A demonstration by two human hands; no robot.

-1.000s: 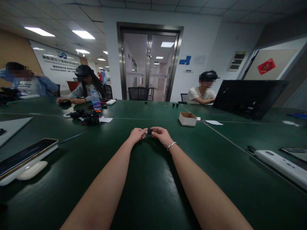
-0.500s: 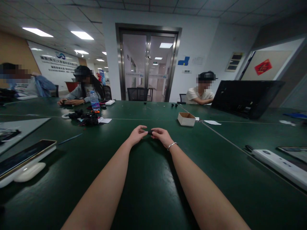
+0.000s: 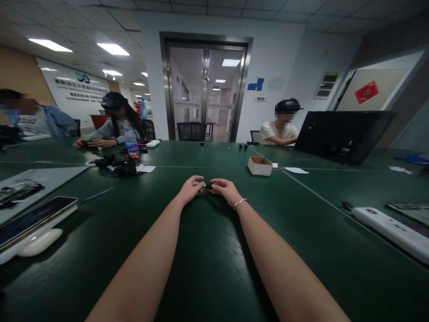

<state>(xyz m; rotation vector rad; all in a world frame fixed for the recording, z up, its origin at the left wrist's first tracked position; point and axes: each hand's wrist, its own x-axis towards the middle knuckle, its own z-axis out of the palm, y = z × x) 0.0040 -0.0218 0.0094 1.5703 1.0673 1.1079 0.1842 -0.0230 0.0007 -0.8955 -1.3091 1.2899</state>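
Note:
Both hands meet over the middle of the green table (image 3: 208,250). Between their fingertips is a small black object (image 3: 208,185) with a silvery tip at its left end; it is too small for me to tell its kind. My right hand (image 3: 227,189) pinches the black part from the right, thumb and index finger closed on it. A silver bracelet (image 3: 241,204) circles the right wrist. From the left, my left hand (image 3: 191,189) has its thumb and fingers closed at the silvery end. The fingers partly cover the object.
Ahead to the right sits an open small box (image 3: 260,167). Black gear (image 3: 124,167) and a water bottle (image 3: 131,141) stand ahead left. A phone (image 3: 36,219) lies at left, a white power strip (image 3: 390,228) at right. Co-workers sit across the table behind a black monitor (image 3: 345,136) and the bottle.
The silvery tip now shows between the left fingertips and the black part, where only black showed before. The left fingers have shifted slightly left. The view has turned a little.

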